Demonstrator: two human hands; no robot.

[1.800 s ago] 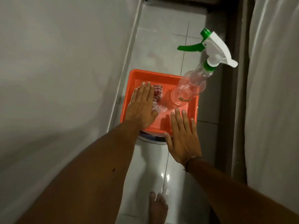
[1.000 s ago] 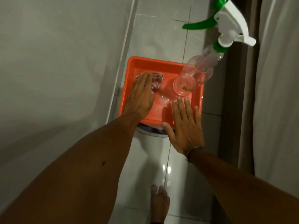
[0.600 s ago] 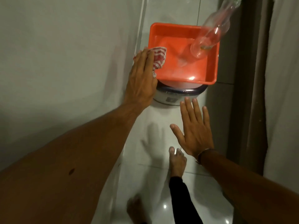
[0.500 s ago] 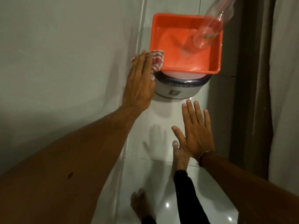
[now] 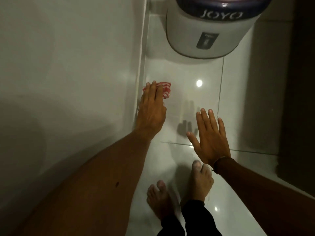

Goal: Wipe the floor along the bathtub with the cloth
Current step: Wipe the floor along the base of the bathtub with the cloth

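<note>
A red-and-white checked cloth (image 5: 165,90) lies on the glossy white tiled floor (image 5: 190,99), right against the foot of the white bathtub wall (image 5: 71,68) on the left. My left hand (image 5: 151,111) lies flat over the cloth, fingers on top of it, pressing it down; only the cloth's far end shows. My right hand (image 5: 208,138) hovers over the floor to the right, fingers spread, holding nothing.
A white bucket with a dark lid band and "JOYO" lettering (image 5: 209,29) stands on the floor ahead. My two bare feet (image 5: 179,191) stand behind my hands. A dark door frame (image 5: 298,82) bounds the narrow floor strip on the right.
My left hand took the cloth out of the orange tray and brought it down to the floor beside the tub. The view dropped; tray and spray bottle left the frame.
</note>
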